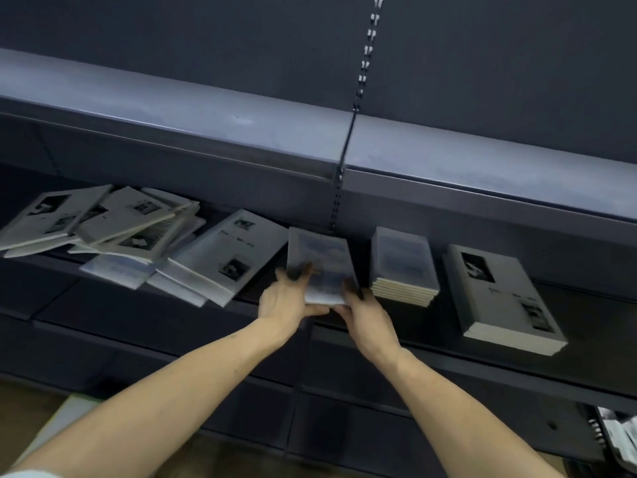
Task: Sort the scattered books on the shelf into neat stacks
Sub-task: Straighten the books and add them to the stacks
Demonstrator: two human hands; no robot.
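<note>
Both hands grip one small bluish book [322,257] at its near end, just above the dark shelf [586,326]. My left hand [286,298] has its fingers on the cover and thumb underneath; my right hand [362,315] clasps the right corner. Right of the book stands a neat stack of the same bluish books [401,263]. Further right lies a stack of larger grey books [499,294]. To the left, a scattered heap of grey books [113,222] overlaps untidily, with one big grey book [224,253] leaning over the shelf's front edge.
An upper shelf [206,108] juts out above the books, and a slotted upright rail [358,91] runs down the dark back wall. Lower shelf fronts [172,332] sit beneath my arms. A spiral-bound item [613,436] shows at the lower right.
</note>
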